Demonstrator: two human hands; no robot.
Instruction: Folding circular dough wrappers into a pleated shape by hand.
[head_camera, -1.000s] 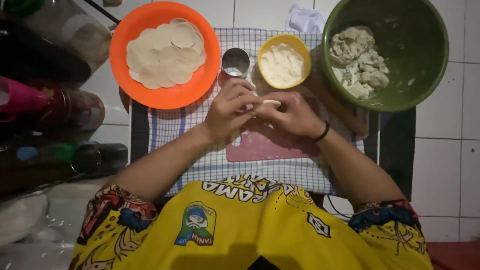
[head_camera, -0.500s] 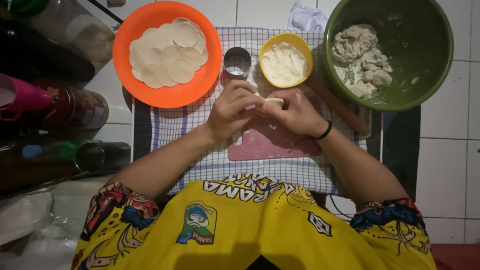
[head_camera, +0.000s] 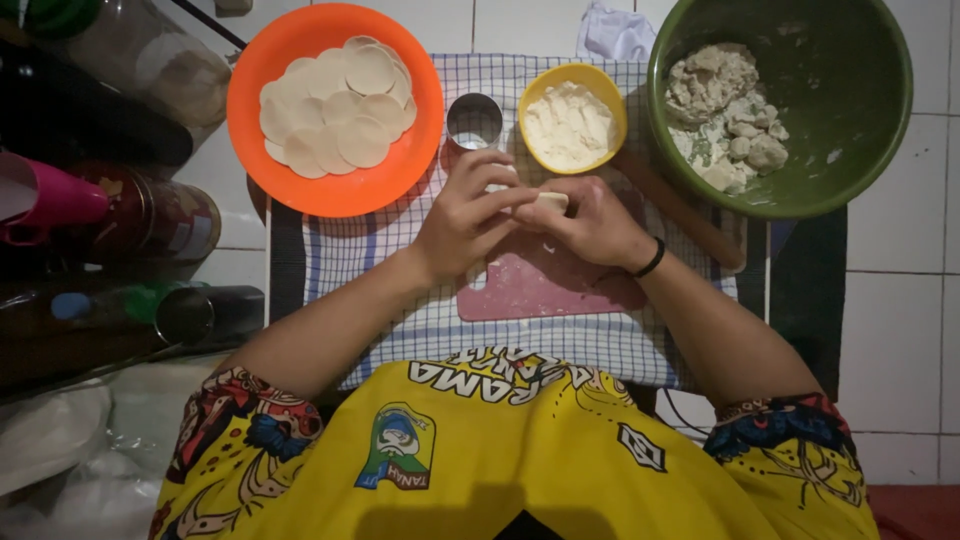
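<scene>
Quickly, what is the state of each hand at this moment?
Left hand: fingers closed on the dough piece, pinching it.
Right hand: fingers closed on the same dough piece, from the other side.

At nine o'clock in my view I see a dark red jar (head_camera: 165, 218) lying on its side with a patterned label. At seven o'clock lie crumpled clear plastic bags (head_camera: 70, 470). No screens or signs.
</scene>
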